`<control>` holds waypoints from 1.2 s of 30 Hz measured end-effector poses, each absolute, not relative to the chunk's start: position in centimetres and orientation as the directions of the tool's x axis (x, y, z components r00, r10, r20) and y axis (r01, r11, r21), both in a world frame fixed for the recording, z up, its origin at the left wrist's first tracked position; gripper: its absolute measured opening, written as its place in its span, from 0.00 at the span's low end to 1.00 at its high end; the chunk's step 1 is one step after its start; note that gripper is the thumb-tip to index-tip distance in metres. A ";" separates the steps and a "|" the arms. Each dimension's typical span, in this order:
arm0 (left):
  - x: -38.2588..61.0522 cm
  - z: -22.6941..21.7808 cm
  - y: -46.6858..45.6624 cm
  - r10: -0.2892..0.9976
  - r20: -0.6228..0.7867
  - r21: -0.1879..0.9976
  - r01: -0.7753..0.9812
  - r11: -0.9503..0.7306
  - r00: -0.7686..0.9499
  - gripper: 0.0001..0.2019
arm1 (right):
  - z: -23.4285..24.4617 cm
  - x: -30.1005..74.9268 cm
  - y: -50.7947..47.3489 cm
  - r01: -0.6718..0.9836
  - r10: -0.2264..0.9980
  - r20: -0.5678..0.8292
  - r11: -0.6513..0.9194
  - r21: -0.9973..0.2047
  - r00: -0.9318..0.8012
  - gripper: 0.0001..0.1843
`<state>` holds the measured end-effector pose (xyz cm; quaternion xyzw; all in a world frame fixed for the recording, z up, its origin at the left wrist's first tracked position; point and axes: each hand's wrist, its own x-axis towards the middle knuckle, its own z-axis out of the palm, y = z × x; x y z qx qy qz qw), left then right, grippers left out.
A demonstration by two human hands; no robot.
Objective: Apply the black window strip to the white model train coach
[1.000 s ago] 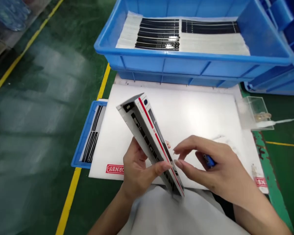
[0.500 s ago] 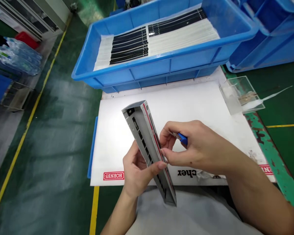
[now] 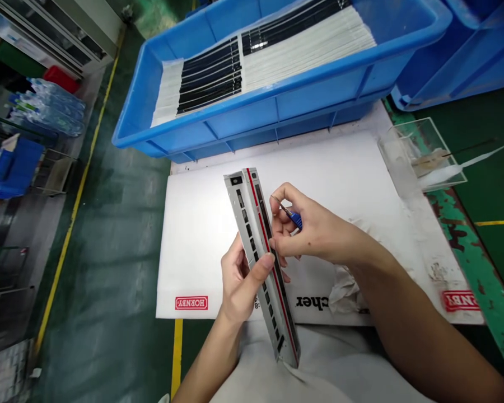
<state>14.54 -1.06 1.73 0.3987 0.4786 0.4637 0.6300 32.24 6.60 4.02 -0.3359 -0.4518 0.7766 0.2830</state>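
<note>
A model train coach shell (image 3: 273, 280), grey with a red stripe and a row of window openings, is held tilted above the white board (image 3: 197, 235). My left hand (image 3: 241, 285) is closed around its middle, with the thumb across the striped side. My right hand (image 3: 304, 224) is on the shell's right, its thumb and fingertips at the dark window band. Tucked in that hand is a small tool with a blue handle (image 3: 295, 219) and a thin metal tip. Some fingertips behind the shell are hidden.
Beyond the board stands a blue crate (image 3: 306, 101) filled with stacked white and black pieces. A clear plastic box (image 3: 397, 162) with thin tools sits at the right edge. Crumpled white paper (image 3: 348, 291) lies by my right forearm. More blue crates (image 3: 474, 67) stand at the right.
The coach shell has turned, so its striped outer side faces me more and its hollow inside no longer shows. My right hand has moved up a little along the shell.
</note>
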 end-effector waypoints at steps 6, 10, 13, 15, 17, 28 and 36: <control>13.7 1.3 -1.2 0.962 -0.251 0.952 -0.151 0.265 0.108 0.16 | 2.9 31.4 6.3 -0.147 0.755 -0.235 -0.401 -0.904 -0.613 0.23; 13.1 1.1 -1.1 0.964 -0.234 0.949 -0.186 0.255 0.126 0.14 | 2.0 30.5 6.4 -0.146 0.761 -0.216 -0.378 -0.914 -0.612 0.23; 12.7 0.9 -1.0 0.972 -0.206 0.959 -0.172 0.223 0.111 0.12 | 1.3 29.7 6.5 -0.145 0.768 -0.207 -0.363 -0.921 -0.606 0.24; 12.5 0.8 -0.8 0.978 -0.178 0.968 -0.157 0.193 0.105 0.11 | 0.7 29.4 6.5 -0.153 0.776 -0.195 -0.351 -0.924 -0.600 0.24; 12.2 0.7 -0.7 0.980 -0.169 0.972 -0.146 0.184 0.109 0.12 | 0.2 29.1 6.5 -0.168 0.784 -0.184 -0.344 -0.924 -0.593 0.23; 11.7 0.3 0.1 0.968 -0.208 0.961 -0.153 0.229 0.144 0.13 | -0.3 29.4 6.9 -0.190 0.771 -0.224 -0.406 -0.894 -0.596 0.26; 11.9 -0.5 0.8 0.982 -0.160 0.985 -0.043 0.165 0.103 0.15 | -0.7 29.2 7.1 -0.186 0.787 -0.249 -0.415 -0.891 -0.565 0.23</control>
